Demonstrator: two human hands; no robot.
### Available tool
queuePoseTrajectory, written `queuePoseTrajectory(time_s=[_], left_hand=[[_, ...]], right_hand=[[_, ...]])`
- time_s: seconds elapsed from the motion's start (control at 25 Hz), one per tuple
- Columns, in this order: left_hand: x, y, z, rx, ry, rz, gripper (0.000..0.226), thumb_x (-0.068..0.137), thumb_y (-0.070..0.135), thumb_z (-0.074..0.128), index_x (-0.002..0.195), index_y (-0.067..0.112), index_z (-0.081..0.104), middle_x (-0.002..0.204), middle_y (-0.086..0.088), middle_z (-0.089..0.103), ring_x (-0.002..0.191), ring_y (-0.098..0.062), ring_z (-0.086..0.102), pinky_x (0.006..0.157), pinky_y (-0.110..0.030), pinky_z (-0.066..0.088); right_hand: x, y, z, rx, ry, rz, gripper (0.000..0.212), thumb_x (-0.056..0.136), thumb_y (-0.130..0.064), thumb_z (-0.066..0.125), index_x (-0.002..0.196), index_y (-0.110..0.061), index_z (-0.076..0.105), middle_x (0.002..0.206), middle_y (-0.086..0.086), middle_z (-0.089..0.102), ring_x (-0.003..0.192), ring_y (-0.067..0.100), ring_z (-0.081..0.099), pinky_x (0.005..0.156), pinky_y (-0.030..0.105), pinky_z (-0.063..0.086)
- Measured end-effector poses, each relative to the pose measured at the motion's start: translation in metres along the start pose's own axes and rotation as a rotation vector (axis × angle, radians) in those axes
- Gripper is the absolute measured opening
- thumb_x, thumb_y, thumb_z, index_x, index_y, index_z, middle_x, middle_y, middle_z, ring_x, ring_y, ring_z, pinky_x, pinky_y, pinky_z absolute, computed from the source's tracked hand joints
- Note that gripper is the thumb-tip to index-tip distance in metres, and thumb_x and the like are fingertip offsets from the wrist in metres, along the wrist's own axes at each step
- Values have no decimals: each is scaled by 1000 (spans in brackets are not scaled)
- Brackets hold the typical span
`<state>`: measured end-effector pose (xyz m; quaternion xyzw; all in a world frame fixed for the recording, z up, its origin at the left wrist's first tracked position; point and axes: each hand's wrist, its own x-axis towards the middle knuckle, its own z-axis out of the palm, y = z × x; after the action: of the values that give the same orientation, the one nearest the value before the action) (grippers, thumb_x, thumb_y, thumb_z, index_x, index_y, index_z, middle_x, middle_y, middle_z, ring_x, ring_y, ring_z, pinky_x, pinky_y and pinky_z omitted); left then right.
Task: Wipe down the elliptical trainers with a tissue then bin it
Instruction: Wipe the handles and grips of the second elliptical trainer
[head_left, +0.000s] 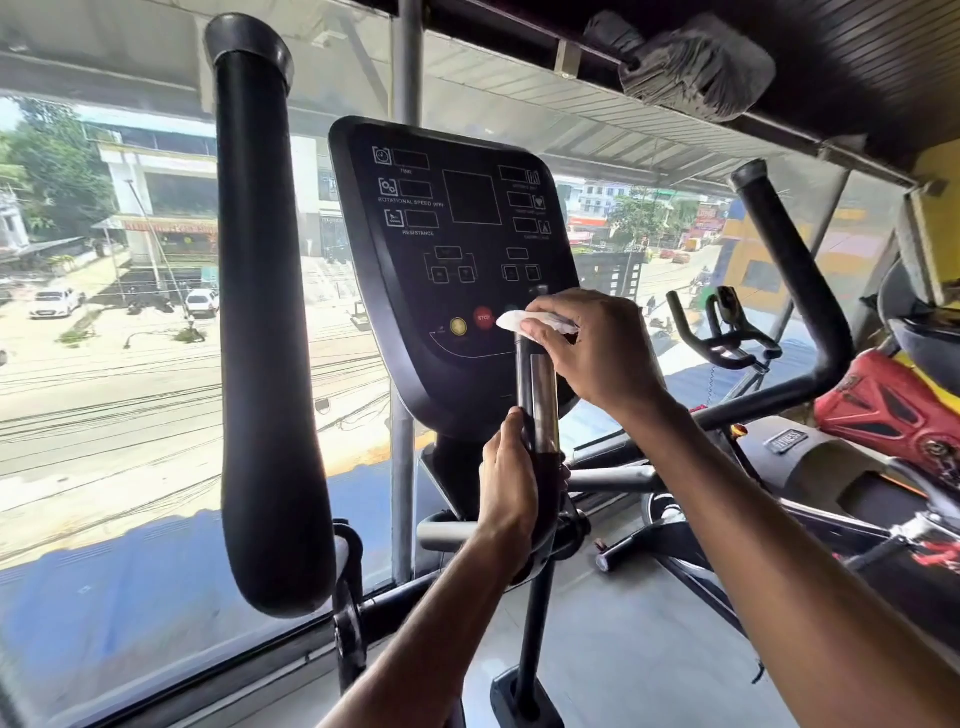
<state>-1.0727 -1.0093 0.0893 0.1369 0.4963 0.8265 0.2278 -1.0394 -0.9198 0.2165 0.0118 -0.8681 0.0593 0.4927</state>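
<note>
An elliptical trainer stands before me with a black console (457, 249) and an upright handle with a shiny metal grip (543, 395) in front of it. My right hand (597, 348) pinches a white tissue (519, 321) wrapped against the upper part of that handle. Lower on the same handle, my left hand (509, 483) grips the black section. A thick black padded moving arm (265, 332) rises at the left, and a second curved arm (800, 291) at the right.
A large window (104, 338) runs behind the machine, with a vertical steel post (405, 467) behind the console. Another exercise bike (727, 338) stands to the right. Red and black gear (893, 415) is piled at the far right. Grey floor (623, 649) lies below.
</note>
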Motion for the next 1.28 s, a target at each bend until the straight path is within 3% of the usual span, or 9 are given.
queuePoseTrajectory(time_s=[0.16,0.28,0.44,0.56,0.68,0.84,0.96,1.12,1.28], left_hand=[[-3,3,1,-18,11,-3,42,87,57,54,71,19,64,70,-19,62,55,-27,56,66,-40,47],[-1,1,0,-25,9,-18,42,88,56,55,69,20,64,69,-18,62,54,-27,57,64,-38,48],[3,-1,-1,15,-29,37,47,84,61,55,89,17,71,89,-18,64,85,-34,61,83,-52,52],[2,1,-2,-37,-28,-5,53,79,62,59,100,14,73,94,-21,63,90,-38,60,85,-51,51],[4,-1,-10,83,-86,11,59,85,66,52,117,20,71,118,-13,72,115,-37,66,105,-53,51],[-5,-1,-9,-48,4,26,22,90,33,59,80,16,70,78,-9,62,84,-30,57,81,-47,46],[-18,5,-11,-67,-3,-93,18,75,32,66,79,15,61,74,-10,51,72,-26,53,65,-35,45],[-30,15,-20,167,-18,41,30,96,23,55,69,22,65,75,-7,53,71,-20,50,61,-30,40],[-41,31,-26,372,-28,228,14,84,32,60,86,23,71,78,-5,63,66,-20,55,53,-27,41]], right_hand=[[0,-4,4,-37,39,45,19,97,-25,65,95,-13,79,82,2,76,75,19,70,65,24,45],[-32,-8,9,42,226,28,20,96,-11,67,113,-6,76,111,1,76,102,9,70,92,17,52],[-64,-16,26,151,356,252,20,96,-10,68,112,-2,76,108,5,76,99,10,73,87,6,49],[-61,-20,27,99,311,169,22,95,-8,67,115,-1,74,117,9,74,108,14,71,93,15,53],[-74,-21,29,-107,218,-76,26,96,-7,66,121,0,71,133,13,66,123,23,63,104,31,51],[-66,-28,35,-168,167,-89,21,97,-7,64,114,2,72,135,12,64,125,27,60,101,39,51],[-80,-38,42,-173,267,8,14,98,-10,64,106,-4,75,131,2,67,110,20,64,93,30,54],[-94,-42,38,141,493,377,10,96,-16,69,102,-10,74,101,-2,77,90,9,70,79,16,53],[-61,-18,44,736,224,856,27,100,-24,59,84,-9,73,73,1,70,66,10,62,67,32,52]])
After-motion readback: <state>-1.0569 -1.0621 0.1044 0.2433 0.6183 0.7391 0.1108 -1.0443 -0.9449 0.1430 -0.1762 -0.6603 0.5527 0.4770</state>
